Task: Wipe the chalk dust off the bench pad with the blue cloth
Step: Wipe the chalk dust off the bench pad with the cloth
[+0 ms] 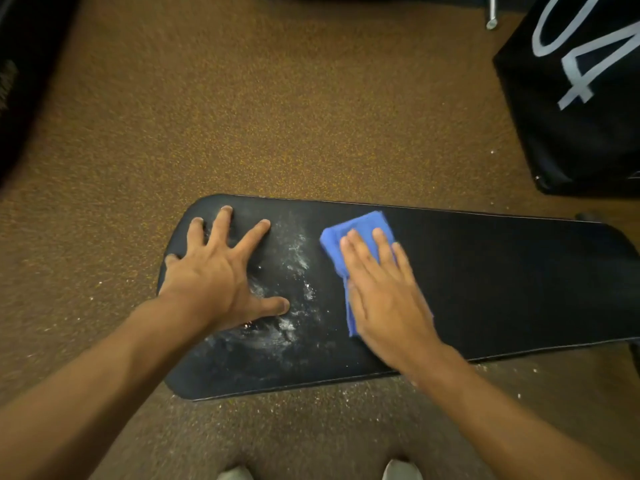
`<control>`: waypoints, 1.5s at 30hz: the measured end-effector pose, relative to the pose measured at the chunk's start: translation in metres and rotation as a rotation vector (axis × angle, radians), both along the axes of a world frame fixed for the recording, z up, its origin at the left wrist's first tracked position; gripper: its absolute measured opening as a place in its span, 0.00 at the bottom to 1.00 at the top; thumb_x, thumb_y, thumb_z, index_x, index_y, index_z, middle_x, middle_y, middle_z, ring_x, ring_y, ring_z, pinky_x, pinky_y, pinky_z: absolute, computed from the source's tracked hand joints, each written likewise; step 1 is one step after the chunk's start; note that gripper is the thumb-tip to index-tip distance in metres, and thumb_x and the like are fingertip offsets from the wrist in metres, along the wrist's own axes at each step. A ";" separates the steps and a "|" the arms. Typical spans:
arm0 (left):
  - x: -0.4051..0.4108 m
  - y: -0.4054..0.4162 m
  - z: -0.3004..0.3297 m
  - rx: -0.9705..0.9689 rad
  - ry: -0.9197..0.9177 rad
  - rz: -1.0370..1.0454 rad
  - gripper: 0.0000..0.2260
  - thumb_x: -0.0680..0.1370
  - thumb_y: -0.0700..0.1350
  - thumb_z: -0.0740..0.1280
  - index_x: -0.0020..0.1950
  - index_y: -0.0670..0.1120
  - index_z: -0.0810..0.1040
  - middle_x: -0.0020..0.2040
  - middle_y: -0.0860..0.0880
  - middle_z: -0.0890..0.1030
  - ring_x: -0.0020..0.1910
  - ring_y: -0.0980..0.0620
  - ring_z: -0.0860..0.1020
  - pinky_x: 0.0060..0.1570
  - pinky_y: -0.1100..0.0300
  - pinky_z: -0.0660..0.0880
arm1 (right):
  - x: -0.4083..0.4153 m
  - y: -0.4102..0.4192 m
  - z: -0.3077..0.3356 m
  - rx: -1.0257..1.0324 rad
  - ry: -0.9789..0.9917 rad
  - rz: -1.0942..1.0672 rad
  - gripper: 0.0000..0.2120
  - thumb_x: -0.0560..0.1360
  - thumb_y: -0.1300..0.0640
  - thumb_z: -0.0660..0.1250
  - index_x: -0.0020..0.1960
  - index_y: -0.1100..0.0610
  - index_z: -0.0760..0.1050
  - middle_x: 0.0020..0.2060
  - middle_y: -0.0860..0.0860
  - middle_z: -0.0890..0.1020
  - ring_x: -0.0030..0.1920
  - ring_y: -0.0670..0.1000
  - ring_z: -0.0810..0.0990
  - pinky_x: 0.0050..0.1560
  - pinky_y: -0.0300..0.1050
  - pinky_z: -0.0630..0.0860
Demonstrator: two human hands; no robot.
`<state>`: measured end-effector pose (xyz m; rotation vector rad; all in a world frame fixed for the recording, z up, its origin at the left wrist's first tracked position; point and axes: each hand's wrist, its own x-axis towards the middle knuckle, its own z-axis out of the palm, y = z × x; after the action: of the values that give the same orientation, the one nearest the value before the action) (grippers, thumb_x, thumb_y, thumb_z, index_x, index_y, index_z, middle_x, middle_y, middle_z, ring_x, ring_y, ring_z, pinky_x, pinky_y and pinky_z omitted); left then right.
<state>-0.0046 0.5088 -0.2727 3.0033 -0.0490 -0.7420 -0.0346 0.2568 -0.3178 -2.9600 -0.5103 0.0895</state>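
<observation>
Right hand fingers together, flat atop blue cloth; left hand spread.

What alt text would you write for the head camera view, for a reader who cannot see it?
A person's right hand presses a blue cloth flat on a black bench pad, beside white chalk dust. The left hand rests spread on the pad's rounded end, over a brown speckled floor.

A black box at two o'clock bears large pale outlined figures; a "4" and the lower part of a "0" above it can be read, the rest cut off by the frame edge.
</observation>
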 end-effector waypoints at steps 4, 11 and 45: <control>0.000 0.001 0.001 0.001 -0.005 0.006 0.56 0.58 0.83 0.62 0.78 0.69 0.37 0.81 0.50 0.38 0.80 0.38 0.44 0.69 0.32 0.67 | -0.043 -0.038 0.004 -0.049 0.040 0.299 0.28 0.83 0.54 0.52 0.82 0.55 0.54 0.82 0.50 0.58 0.82 0.56 0.50 0.79 0.59 0.52; 0.000 0.001 -0.001 -0.015 0.000 0.003 0.56 0.57 0.84 0.61 0.78 0.69 0.37 0.81 0.51 0.39 0.80 0.37 0.44 0.70 0.32 0.66 | -0.008 -0.004 0.001 0.021 0.000 -0.062 0.27 0.84 0.53 0.50 0.82 0.56 0.55 0.81 0.51 0.60 0.82 0.59 0.51 0.78 0.62 0.54; 0.000 0.004 -0.005 -0.005 -0.009 -0.008 0.58 0.53 0.86 0.56 0.77 0.69 0.36 0.81 0.50 0.40 0.79 0.37 0.45 0.71 0.32 0.65 | -0.022 -0.026 0.007 -0.048 0.051 0.018 0.28 0.83 0.53 0.51 0.82 0.55 0.56 0.81 0.51 0.61 0.81 0.59 0.52 0.77 0.62 0.56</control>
<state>-0.0050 0.5131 -0.2779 3.0040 -0.0625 -0.7274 -0.0566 0.2308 -0.3109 -2.9916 -0.5360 0.1815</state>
